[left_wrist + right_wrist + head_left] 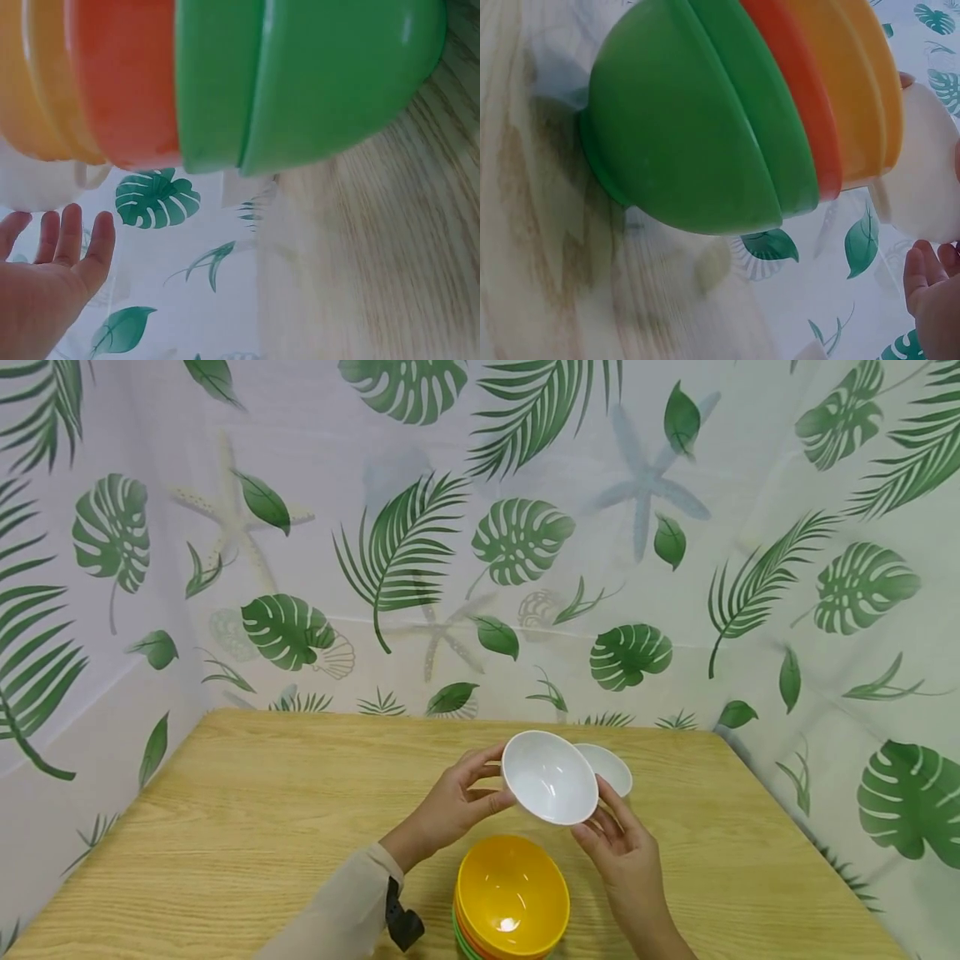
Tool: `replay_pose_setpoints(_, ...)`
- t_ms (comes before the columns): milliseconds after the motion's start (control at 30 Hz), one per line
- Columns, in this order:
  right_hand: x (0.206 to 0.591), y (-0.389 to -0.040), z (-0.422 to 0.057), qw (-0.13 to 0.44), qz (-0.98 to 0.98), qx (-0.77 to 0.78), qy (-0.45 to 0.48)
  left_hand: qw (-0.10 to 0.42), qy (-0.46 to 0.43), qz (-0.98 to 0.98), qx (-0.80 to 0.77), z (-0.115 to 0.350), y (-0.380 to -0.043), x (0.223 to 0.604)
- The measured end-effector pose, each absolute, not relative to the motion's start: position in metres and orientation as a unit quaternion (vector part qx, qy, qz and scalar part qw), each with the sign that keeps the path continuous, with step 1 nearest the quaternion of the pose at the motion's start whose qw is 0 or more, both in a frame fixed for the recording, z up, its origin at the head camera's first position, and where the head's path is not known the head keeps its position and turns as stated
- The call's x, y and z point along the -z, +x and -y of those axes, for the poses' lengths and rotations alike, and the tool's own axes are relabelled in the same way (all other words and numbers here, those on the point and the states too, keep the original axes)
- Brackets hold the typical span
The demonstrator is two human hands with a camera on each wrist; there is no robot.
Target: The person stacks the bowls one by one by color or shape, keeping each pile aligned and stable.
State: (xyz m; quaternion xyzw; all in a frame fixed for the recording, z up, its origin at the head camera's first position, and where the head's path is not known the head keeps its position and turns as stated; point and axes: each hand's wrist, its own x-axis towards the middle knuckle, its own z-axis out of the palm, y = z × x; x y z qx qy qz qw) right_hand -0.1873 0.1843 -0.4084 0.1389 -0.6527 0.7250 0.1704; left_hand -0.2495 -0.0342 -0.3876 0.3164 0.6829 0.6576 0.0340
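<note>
A white bowl (550, 777) is held up between both hands, its inside tilted toward me. My left hand (457, 802) grips its left side, fingers near the upper rim and thumb lower down. On the opposite side my right hand (622, 852) holds it with fingers at the rim and thumb beneath. Just below the hands stands a stack of nested bowls with a yellow bowl (513, 893) on top. The wrist views show an orange-red bowl (124, 82) under the yellow ones and green bowls (682, 127) at the bottom.
A second white bowl (611, 770) is behind the held one, partly hidden by it. The wooden table (262, 827) backs onto a leaf-patterned cloth (420, 652), which also rises along both sides. A black strap device (403, 918) sits on the left sleeve.
</note>
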Motion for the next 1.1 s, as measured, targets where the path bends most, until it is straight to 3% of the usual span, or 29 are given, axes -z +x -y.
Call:
replay_pose_setpoints(500, 0.395, -0.171, -0.183, 0.170, 0.687, -0.686, 0.168, -0.016, 0.348, -0.698, -0.625, 0.043, -0.232, 0.377)
replay_pose_setpoints(1100, 0.400, -0.160, -0.188, 0.163, 0.751, -0.590, 0.248, 0.014, 0.361, -0.708, -0.607, 0.054, -0.209, 0.376)
